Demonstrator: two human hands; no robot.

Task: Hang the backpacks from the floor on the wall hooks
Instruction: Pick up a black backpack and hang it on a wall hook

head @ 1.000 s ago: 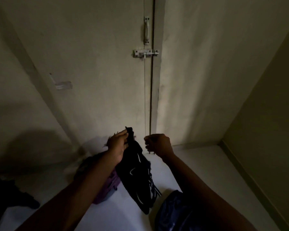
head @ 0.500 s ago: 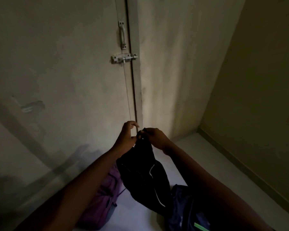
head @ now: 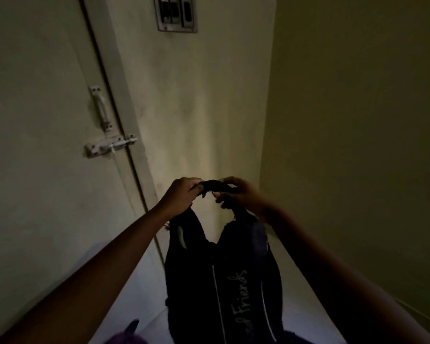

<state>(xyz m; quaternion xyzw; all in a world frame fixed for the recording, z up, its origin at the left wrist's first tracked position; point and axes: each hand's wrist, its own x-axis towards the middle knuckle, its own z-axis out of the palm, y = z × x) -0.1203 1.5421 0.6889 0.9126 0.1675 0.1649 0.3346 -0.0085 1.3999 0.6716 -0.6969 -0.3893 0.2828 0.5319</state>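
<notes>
Head view has you in the lifting step: the black backpack (head: pixel 221 281) is off the floor (head: pixel 149 289) and hangs from its top loop (head: pixel 214 186), held in front of the wall (head: pixel 196 120) between the door (head: pixel 35 120) and the room's right-hand corner. Your left hand (head: pixel 181 194) has its fingers curled tight over the left end of the loop. Your right hand (head: pixel 241 194) pinches the right end between thumb and fingers, so both are clamped on the same strap with a short stretch of it between them.

The bag's long axis runs top to bottom. Its loop end points up toward the wall and its base points down at the floor's near edge. The printed face with the word "Friends" is turned toward you.

No hook shows in this view; only a switch plate (head: pixel 176 13) sits high on the wall, and a handle (head: pixel 101 108) and bolt (head: pixel 112 146) on the door. Your next move probably calls for finding the hook. Then raise the bag and spread the loop so it drops over the hook cleanly. A purple backpack (head: pixel 129 335) lies on the floor at the near edge, apparently waiting its turn.
</notes>
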